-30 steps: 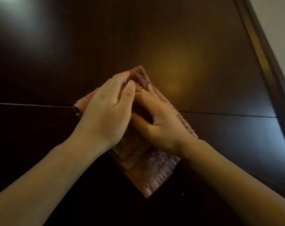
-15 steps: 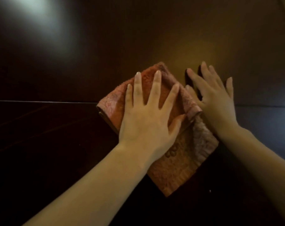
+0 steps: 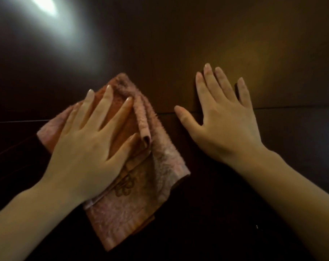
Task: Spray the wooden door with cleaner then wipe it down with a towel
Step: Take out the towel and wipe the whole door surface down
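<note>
A dark, glossy wooden door (image 3: 178,34) fills the whole view. A bright white glare (image 3: 47,6) sits on its upper left, and a dull amber sheen spreads over its upper right. A thin horizontal seam (image 3: 291,107) crosses the door at mid-height and passes behind both hands.

Two bare forearms come up from the lower corners of the view. A folded pinkish-orange terry towel (image 3: 160,166) lies flat against the door left of centre, set like a diamond. Its top corner is above the seam and its lower corner is well below it. One folded edge stands up as a ridge along the towel's right side.

The left hand (image 3: 88,147) presses on the towel with palm down, fingers straight and spread, gripping nothing. The thumb lies beside the ridge. The right hand (image 3: 226,125) rests flat on the bare wood just to the right of the towel, fingers straight and fanned upward. Its thumb points toward the towel but stays apart from it.

A stitched flower motif (image 3: 125,187) shows on the towel below the left palm. A tiny pale speck (image 3: 257,227) marks the door at lower right.
</note>
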Demonstrator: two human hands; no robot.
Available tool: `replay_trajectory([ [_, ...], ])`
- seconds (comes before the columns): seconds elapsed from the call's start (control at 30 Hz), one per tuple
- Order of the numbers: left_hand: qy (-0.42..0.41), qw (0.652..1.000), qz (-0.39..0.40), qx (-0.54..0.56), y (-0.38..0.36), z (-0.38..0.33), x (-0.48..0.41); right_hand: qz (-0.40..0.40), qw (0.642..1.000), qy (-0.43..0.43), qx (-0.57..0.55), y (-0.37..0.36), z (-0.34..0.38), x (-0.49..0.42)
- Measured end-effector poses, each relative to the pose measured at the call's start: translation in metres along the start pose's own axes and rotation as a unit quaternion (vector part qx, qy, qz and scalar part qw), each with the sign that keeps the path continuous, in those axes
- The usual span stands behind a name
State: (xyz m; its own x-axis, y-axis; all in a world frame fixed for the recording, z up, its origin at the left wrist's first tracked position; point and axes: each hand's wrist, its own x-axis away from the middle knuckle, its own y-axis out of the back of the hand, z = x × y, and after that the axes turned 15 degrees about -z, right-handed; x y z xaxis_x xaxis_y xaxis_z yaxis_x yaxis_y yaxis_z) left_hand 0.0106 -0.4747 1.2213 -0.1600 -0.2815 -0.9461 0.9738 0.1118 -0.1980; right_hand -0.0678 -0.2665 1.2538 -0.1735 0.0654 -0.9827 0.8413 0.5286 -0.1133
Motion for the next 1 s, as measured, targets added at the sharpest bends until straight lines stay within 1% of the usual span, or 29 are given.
replay_trajectory([
  [0.13,-0.045,0.997,0.04,-0.042,0.009,0.014,0.003,0.003,1.0,0.005,0.013,0.002,0.0,-0.001],
  [0.2,-0.038,0.995,0.072,-0.057,0.013,0.024,-0.008,0.003,1.0,0.002,0.015,0.001,0.0,0.0],
  [0.27,0.01,0.996,0.081,-0.029,0.016,0.027,-0.018,0.005,1.0,-0.001,0.018,0.0,0.002,0.0],
  [0.33,0.069,0.994,0.08,0.026,0.017,0.019,-0.022,0.003,1.0,-0.005,0.022,0.0,0.004,0.0],
  [0.4,0.146,0.983,0.08,0.081,0.02,0.004,-0.029,0.007,1.0,-0.01,0.024,0.001,0.006,-0.001],
  [0.43,0.19,0.974,0.063,0.105,0.021,-0.003,-0.032,0.012,1.0,-0.014,0.025,0.002,0.007,-0.002],
  [0.47,0.226,0.966,0.05,0.115,0.021,-0.009,-0.034,0.018,0.999,-0.019,0.027,0.003,0.008,-0.002],
  [0.5,0.237,0.965,0.049,0.099,0.018,-0.015,-0.033,0.023,0.999,-0.029,0.03,0.003,0.011,-0.002],
  [0.57,0.201,0.978,0.046,0.01,0.007,-0.026,-0.02,0.03,0.997,-0.059,0.036,0.001,0.02,-0.002],
  [0.6,0.18,0.983,0.029,-0.028,0.002,-0.031,-0.012,0.03,0.996,-0.076,0.04,-0.001,0.026,-0.002],
  [0.63,0.17,0.984,0.019,-0.048,-0.001,-0.034,-0.005,0.029,0.994,-0.091,0.046,-0.002,0.031,-0.003],
  [0.7,0.15,0.987,0.014,-0.053,-0.004,-0.034,0.003,0.021,0.992,-0.109,0.056,-0.004,0.038,-0.003],
  [0.77,0.11,0.993,0.003,-0.051,-0.002,-0.026,0.008,0.022,0.991,-0.117,0.061,-0.003,0.04,-0.003],
  [0.83,0.076,0.996,0.009,-0.044,0.003,-0.014,0.014,0.023,0.991,-0.123,0.056,-0.001,0.041,-0.003],
  [0.9,0.063,0.997,0.019,-0.037,0.008,-0.005,0.023,0.025,0.991,-0.128,0.036,0.002,0.047,-0.004],
  [1.0,0.058,0.997,0.023,-0.039,0.012,0.001,0.032,0.038,0.993,-0.106,0.025,-0.001,0.066,-0.004],
])
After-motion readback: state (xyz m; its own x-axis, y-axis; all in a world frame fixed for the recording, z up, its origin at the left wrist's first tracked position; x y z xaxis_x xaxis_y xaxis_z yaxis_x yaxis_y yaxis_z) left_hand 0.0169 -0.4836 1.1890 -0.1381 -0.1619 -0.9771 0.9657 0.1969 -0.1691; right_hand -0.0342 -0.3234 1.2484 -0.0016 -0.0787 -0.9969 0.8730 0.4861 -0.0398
